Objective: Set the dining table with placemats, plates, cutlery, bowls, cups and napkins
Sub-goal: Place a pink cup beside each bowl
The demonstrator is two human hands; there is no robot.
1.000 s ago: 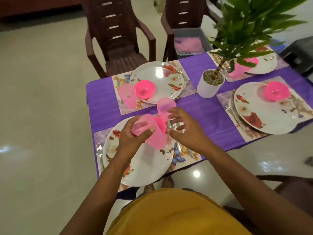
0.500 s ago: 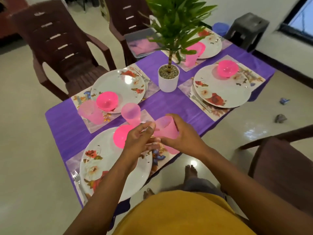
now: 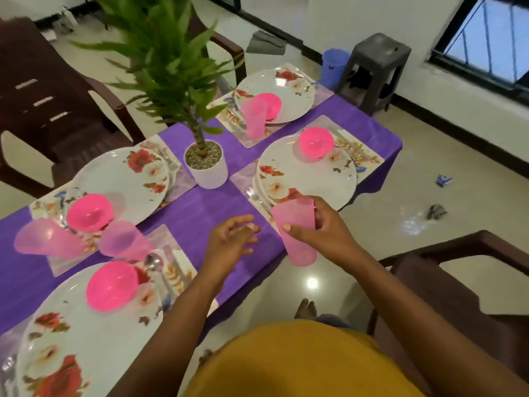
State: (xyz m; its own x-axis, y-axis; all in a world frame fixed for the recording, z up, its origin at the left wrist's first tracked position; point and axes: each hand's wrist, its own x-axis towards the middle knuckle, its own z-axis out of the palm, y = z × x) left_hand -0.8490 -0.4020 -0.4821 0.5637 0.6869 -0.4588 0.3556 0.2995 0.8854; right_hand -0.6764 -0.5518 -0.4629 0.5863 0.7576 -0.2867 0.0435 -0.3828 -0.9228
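My right hand (image 3: 320, 227) grips a pink cup (image 3: 297, 242) above the table's near edge, beside the near-right floral plate (image 3: 309, 173) that carries a pink bowl (image 3: 317, 142). My left hand (image 3: 232, 239) hovers just left of the cup with relaxed fingers, holding nothing. Other pink cups stand by the near-left plate (image 3: 123, 239), at the far left (image 3: 43, 239) and by the far-right plate (image 3: 253, 117). Each of the other plates (image 3: 91, 339) (image 3: 126, 176) (image 3: 289, 90) has a pink bowl (image 3: 111, 285) (image 3: 90, 212) (image 3: 272, 106) on it. Floral placemats (image 3: 363, 156) lie under the plates.
A potted plant in a white pot (image 3: 207, 167) stands mid-table on the purple cloth (image 3: 200, 213). Brown chairs stand at far left (image 3: 51, 110) and near right (image 3: 458, 282). A spoon (image 3: 153, 263) lies by the near-left plate. A grey stool (image 3: 375, 70) and blue bin (image 3: 333, 67) stand beyond the table.
My view has swung right. My right hand carried the pink cup rightward to the near-right setting, and my left hand has let go of it and opened.
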